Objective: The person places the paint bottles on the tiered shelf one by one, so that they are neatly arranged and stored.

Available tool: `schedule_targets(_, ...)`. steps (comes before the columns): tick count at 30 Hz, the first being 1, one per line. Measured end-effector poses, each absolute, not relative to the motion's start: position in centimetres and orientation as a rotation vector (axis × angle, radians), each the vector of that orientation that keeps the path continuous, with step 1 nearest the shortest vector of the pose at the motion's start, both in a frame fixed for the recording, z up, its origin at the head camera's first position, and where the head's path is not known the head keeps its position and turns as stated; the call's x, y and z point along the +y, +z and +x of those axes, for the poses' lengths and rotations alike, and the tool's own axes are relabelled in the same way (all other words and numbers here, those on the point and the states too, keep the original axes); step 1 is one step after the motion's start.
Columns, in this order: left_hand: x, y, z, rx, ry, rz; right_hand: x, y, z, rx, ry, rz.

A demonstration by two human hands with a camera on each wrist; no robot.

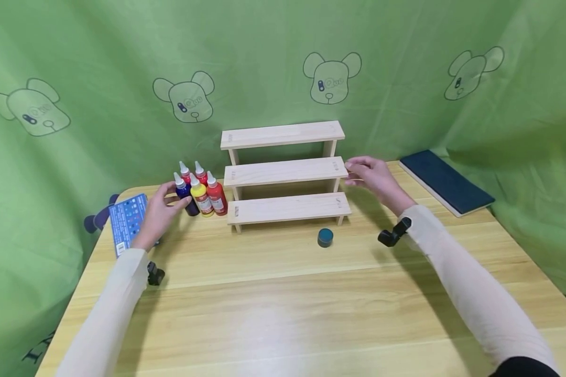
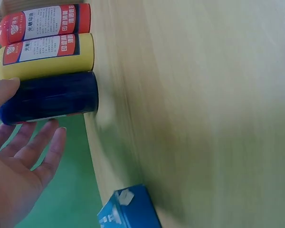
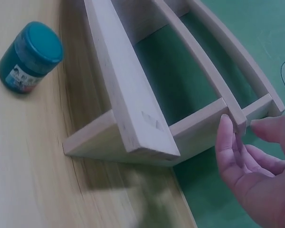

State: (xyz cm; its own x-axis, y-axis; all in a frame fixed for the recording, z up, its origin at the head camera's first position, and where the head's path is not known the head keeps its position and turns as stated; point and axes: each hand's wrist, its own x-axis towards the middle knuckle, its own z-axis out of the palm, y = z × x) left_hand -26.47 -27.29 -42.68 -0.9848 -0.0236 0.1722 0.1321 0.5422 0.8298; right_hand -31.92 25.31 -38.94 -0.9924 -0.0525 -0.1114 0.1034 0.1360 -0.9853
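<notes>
Five nozzle-topped ink bottles stand together left of a three-step wooden display rack point(image 1: 285, 172). With thumb at one side and fingers at the other, my left hand point(image 1: 160, 212) holds the dark blue bottle point(image 2: 52, 97), which stands on the table. Beside it are a yellow bottle point(image 2: 47, 56) and a red bottle point(image 2: 47, 21); two more red-toned ones are behind, partly covered. At the rack's right end, my right hand point(image 1: 372, 178) pinches the end of the middle shelf point(image 3: 199, 57) between thumb and fingertips.
A small teal-lidded jar point(image 1: 325, 237) sits in front of the rack's right part. A blue printed box point(image 1: 127, 220) lies beside the left forearm. At the back right is a dark notebook point(image 1: 445, 180). Green cloth point(image 1: 264, 63) hangs close behind the table.
</notes>
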Motion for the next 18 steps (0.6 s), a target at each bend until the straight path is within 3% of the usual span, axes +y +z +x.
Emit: schedule_targets(18, -27.3, -44.0, -26.0, -2.541, -1.427, -0.045, 25.0, -37.4, -32.3, 1.927, -2.066, 0.132)
